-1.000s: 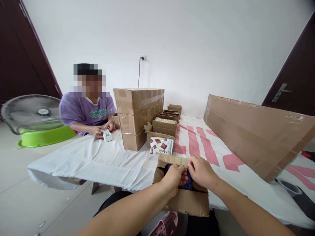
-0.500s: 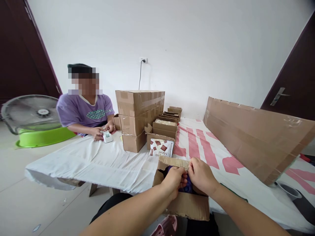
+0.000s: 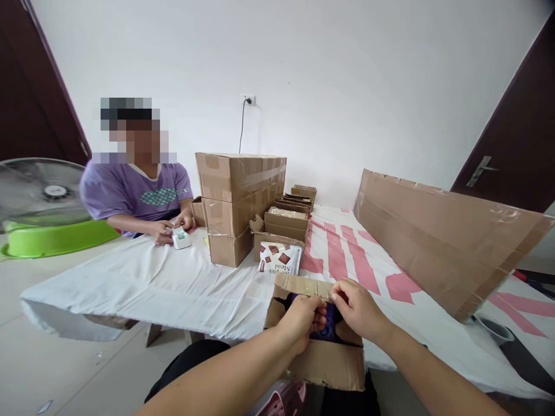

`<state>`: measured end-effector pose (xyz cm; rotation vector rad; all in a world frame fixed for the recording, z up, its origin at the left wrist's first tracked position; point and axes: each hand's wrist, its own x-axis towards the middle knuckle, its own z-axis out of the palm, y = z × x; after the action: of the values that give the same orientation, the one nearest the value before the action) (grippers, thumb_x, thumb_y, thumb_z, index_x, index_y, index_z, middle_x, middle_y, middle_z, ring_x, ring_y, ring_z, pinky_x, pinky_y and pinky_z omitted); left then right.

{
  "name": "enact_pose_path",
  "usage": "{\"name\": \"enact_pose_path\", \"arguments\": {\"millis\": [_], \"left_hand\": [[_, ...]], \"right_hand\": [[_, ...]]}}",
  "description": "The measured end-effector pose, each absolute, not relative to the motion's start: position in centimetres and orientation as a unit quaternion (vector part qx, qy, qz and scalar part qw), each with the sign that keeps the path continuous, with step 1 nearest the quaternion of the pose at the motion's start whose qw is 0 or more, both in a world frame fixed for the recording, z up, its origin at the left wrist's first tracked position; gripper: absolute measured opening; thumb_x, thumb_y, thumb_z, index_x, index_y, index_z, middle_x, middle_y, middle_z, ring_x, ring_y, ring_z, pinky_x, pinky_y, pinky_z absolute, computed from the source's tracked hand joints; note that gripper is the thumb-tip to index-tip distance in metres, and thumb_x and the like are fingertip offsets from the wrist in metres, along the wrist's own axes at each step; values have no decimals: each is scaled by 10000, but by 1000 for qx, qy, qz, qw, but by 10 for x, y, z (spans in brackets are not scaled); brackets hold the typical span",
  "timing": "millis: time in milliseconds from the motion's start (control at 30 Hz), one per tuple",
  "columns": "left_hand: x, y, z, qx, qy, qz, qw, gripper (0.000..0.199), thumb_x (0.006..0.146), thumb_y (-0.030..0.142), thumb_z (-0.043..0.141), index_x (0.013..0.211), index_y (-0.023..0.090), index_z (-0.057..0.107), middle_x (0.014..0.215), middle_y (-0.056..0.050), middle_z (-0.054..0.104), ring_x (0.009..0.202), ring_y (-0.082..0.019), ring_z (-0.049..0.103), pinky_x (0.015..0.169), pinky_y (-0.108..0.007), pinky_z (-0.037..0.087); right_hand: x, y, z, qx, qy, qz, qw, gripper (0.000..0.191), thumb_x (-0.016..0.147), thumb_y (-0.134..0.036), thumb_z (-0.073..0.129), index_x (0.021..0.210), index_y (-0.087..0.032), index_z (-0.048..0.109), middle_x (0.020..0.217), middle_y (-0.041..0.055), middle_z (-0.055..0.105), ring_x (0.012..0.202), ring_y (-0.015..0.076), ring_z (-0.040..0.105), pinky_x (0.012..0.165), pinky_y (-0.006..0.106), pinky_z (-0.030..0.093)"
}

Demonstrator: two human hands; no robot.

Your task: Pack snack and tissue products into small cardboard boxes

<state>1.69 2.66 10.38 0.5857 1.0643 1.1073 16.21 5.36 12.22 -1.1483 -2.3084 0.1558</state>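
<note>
An open cardboard box (image 3: 327, 364) sits at the table's near edge in front of me, its flaps spread. Something dark purple (image 3: 327, 329) lies inside it, partly covered by my hands. Over the box's opening, my left hand (image 3: 303, 320) is closed with its fingers curled. My right hand (image 3: 359, 309) is closed in a pinch by the far flap (image 3: 299, 284), close to the left fingertips. Whatever either pinch holds is too small or hidden to make out.
Taped cartons (image 3: 229, 208) stand stacked beyond the box, beside a row of open boxes (image 3: 277, 237) and a white packet (image 3: 280, 258). A cardboard panel (image 3: 442, 237) leans at right near a tape roll (image 3: 494, 328). A co-worker (image 3: 151, 196) handles a small white object (image 3: 181, 238) at left.
The view has shifted slightly, moving the scene left. My right hand's fingers have loosened a little and moved from the flap's edge; the left hand stays over the box.
</note>
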Motion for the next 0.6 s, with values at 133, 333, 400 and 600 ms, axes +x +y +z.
{"name": "enact_pose_path", "arguments": {"millis": [133, 333, 400, 600], "left_hand": [[12, 25, 103, 252, 448, 481, 711, 200, 797, 109, 476, 630, 110, 585, 581, -25, 575, 485, -105, 561, 539, -223, 442], [10, 27, 104, 263, 392, 513, 717, 170, 789, 279, 646, 816, 111, 636, 756, -70, 684, 663, -160, 661, 663, -270, 489], [12, 28, 104, 275, 400, 515, 707, 232, 724, 275, 729, 844, 94, 650, 750, -84, 698, 661, -171, 670, 673, -278, 491], [17, 28, 94, 313, 442, 529, 653, 238, 595, 194, 792, 768, 80, 674, 685, -71, 697, 597, -149, 636, 615, -257, 482]], "right_hand": [[173, 43, 120, -315, -896, 40, 310, 196, 923, -130, 411, 860, -204, 582, 846, 51, 605, 818, 193, 550, 724, 336, 467], [173, 36, 109, -289, -906, -33, 307, 292, 881, -47, 435, 1079, -192, 594, 962, 77, 601, 891, 219, 524, 780, 395, 496], [174, 36, 106, -281, -906, -43, 313, 305, 881, -46, 440, 1100, -189, 597, 964, 79, 602, 897, 220, 526, 784, 404, 500], [185, 30, 105, -249, -901, -34, 353, 232, 865, -87, 522, 1025, -221, 622, 911, 57, 624, 866, 207, 557, 772, 393, 508]]}}
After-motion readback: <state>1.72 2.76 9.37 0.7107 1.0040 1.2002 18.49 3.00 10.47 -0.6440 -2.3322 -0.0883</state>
